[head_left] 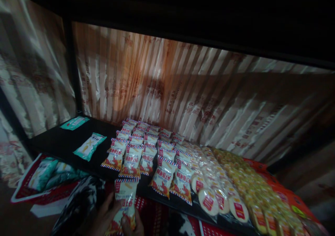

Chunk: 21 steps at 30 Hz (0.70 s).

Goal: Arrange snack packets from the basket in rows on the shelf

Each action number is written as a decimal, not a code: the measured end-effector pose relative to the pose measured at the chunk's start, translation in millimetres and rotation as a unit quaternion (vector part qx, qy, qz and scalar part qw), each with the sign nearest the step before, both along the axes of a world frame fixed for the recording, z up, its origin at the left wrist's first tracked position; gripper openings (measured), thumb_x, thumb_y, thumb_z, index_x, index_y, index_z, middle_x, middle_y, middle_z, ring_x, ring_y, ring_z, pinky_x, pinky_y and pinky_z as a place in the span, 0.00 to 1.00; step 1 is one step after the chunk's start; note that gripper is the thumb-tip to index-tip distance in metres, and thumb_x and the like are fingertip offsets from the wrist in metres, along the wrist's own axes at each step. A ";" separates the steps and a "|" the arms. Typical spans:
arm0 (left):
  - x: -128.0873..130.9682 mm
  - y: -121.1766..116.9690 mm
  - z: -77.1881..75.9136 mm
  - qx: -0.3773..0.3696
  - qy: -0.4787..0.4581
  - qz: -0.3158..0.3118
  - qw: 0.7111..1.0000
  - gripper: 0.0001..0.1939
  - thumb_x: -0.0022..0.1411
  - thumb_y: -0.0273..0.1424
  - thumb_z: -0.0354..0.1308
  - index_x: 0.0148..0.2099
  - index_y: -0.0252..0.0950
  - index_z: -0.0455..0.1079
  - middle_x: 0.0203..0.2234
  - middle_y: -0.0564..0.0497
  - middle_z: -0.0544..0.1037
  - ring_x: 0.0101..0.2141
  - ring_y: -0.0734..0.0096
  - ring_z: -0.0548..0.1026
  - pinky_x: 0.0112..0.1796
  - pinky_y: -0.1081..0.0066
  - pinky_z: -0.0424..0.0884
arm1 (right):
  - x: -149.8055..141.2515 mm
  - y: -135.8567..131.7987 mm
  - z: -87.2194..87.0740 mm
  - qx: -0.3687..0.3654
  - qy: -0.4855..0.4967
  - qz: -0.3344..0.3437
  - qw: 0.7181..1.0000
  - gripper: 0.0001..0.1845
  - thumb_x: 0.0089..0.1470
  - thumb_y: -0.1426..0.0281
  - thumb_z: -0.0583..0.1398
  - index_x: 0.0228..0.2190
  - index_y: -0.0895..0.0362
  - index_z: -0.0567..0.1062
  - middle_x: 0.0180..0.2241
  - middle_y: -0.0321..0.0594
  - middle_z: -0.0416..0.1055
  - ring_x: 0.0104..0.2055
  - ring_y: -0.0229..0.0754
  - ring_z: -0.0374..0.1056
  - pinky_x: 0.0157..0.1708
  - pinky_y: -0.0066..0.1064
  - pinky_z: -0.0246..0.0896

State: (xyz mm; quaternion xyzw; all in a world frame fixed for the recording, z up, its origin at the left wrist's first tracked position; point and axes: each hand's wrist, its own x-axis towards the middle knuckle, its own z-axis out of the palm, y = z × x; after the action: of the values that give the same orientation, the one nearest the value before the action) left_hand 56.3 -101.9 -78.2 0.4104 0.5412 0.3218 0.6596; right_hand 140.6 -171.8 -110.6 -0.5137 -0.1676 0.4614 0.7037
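On shelf (61,140), 2 teal pkts (75,123) (90,146); nearer, 2 hands (106,211) (136,226), fingers (139,223) clasping 1 cream pkt (125,193)

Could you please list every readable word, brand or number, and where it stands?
None reads clearly.
Held packet, shelf packets: red characters, blurred.
Teal packets: too small.
Red labels on round packs: too small.
Yellow packs, orange packs: too small.
Yellow-green label: blurred.
Backdrop: reddish characters, blurred.

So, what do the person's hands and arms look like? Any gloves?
No, the left hand and right hand look bare. Black-and-white patterned cloth shows near the left hand, but it's too dark to tell whether that's a sleeve or other clothing.
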 end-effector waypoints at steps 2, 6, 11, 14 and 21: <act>0.7 -1.9 -3.5 0.006 -0.017 -0.010 1.000 0.39 0.36 0.56 0.62 0.46 0.34 0.68 0.37 0.43 0.79 0.37 0.55 0.77 0.36 0.69 0.73 | -0.1 -0.9 1.1 0.001 -0.009 0.000 1.000 0.41 0.30 0.46 0.67 0.44 0.59 0.75 0.29 0.46 0.77 0.28 0.48 0.72 0.33 0.38 0.69; 2.1 -1.4 -1.8 0.027 -0.030 0.000 0.999 0.38 0.38 0.57 0.60 0.44 0.34 0.69 0.34 0.43 0.79 0.35 0.56 0.78 0.33 0.68 0.74 | 2.4 -4.9 2.8 -0.030 -0.013 0.027 0.999 0.43 0.33 0.46 0.65 0.47 0.59 0.73 0.29 0.45 0.76 0.23 0.44 0.70 0.26 0.35 0.69; 1.8 1.2 8.8 0.037 -0.037 -0.014 0.999 0.37 0.39 0.57 0.61 0.44 0.34 0.68 0.34 0.43 0.80 0.37 0.53 0.77 0.34 0.66 0.74 | 8.1 -7.3 2.5 -0.075 0.006 0.034 0.997 0.44 0.34 0.45 0.64 0.47 0.61 0.73 0.26 0.44 0.75 0.26 0.46 0.72 0.24 0.31 0.67; 0.2 -0.6 15.4 0.029 -0.034 -0.008 0.999 0.36 0.40 0.56 0.61 0.45 0.34 0.68 0.36 0.43 0.79 0.40 0.52 0.77 0.35 0.67 0.73 | 9.2 -6.1 0.1 -0.070 0.005 0.048 0.996 0.43 0.34 0.44 0.64 0.46 0.61 0.73 0.26 0.44 0.75 0.28 0.47 0.72 0.26 0.33 0.68; -3.2 -1.9 21.6 0.015 -0.013 0.000 1.000 0.37 0.40 0.55 0.61 0.47 0.33 0.69 0.39 0.42 0.78 0.43 0.53 0.76 0.39 0.67 0.73 | 12.5 -3.0 0.7 -0.054 -0.009 0.058 0.997 0.38 0.32 0.45 0.66 0.40 0.60 0.77 0.27 0.43 0.76 0.29 0.46 0.72 0.32 0.35 0.68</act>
State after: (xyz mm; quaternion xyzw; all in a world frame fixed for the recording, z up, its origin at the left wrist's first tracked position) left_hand 53.1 -103.8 -56.7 0.4168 0.5277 0.3349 0.6601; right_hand 153.1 -174.8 -110.0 -0.5444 -0.1777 0.5052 0.6456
